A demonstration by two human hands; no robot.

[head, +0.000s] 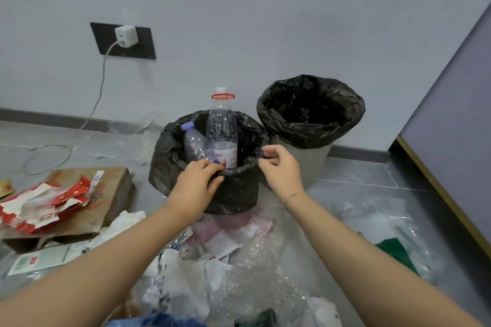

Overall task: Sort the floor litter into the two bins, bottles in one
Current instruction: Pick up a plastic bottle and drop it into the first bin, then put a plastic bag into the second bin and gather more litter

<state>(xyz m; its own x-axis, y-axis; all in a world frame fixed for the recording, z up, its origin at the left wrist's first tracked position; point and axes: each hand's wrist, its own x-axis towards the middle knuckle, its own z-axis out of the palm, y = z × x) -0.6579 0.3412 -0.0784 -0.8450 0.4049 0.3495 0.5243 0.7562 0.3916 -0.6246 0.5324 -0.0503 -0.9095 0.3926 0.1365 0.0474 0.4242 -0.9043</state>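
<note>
Two bins lined with black bags stand by the wall. The near bin [233,194] holds a tall clear bottle [222,130] with a white cap and red ring, and a smaller bottle [193,145] with a purple cap. My left hand [198,186] grips the bag's front rim. My right hand [281,170] pinches the rim at its right side. The far bin [310,111] on the right looks dark inside. Litter covers the floor in front of me: bubble wrap [255,281], crumpled white paper [186,281] and clear plastic film [377,223].
A flattened cardboard box [111,202] with red and white wrappers [39,204] lies at the left. A charger [126,36] sits in a wall socket, its cable [53,151] trailing over the floor. A dark panel [451,127] with a gold edge stands at the right.
</note>
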